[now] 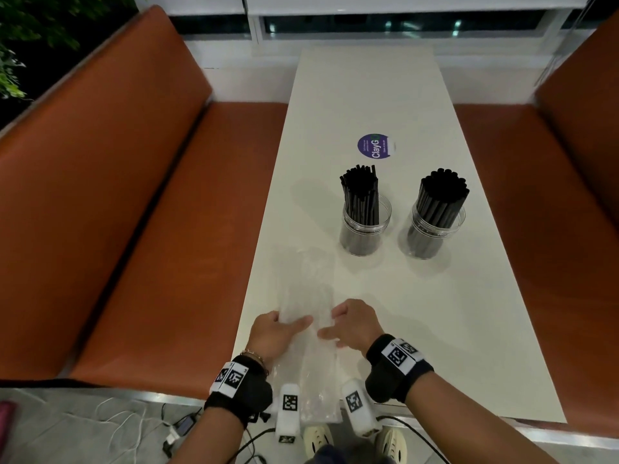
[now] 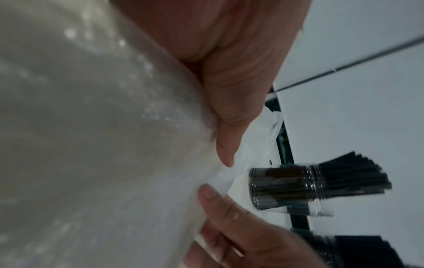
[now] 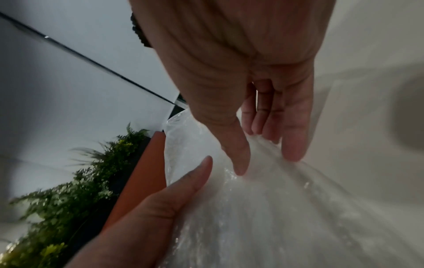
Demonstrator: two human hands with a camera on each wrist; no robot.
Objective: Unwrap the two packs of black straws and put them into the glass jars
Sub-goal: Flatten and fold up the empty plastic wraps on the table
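Two glass jars stand mid-table, the left jar [image 1: 365, 226] and the right jar [image 1: 435, 229], each packed with upright black straws [image 1: 360, 189]. Clear plastic wrapper [image 1: 304, 283] lies flat and empty along the table's near left side and hangs over the front edge. My left hand [image 1: 291, 321] holds the wrapper's left side, thumb on top. My right hand [image 1: 330, 323] pinches its right side with thumb and fingers. In the right wrist view my fingers [image 3: 291, 154] bear on the crinkled wrapper [image 3: 263, 208]. In the left wrist view a jar [image 2: 286, 188] shows beyond the wrapper [image 2: 91, 145].
The white table [image 1: 435, 329] runs away from me, with a round purple sticker [image 1: 375, 146] behind the jars. Orange benches [image 1: 150, 229] flank both sides. Cables and a charger [image 1: 181, 426] lie on the floor at lower left. A plant [image 3: 69, 199] stands behind the left bench.
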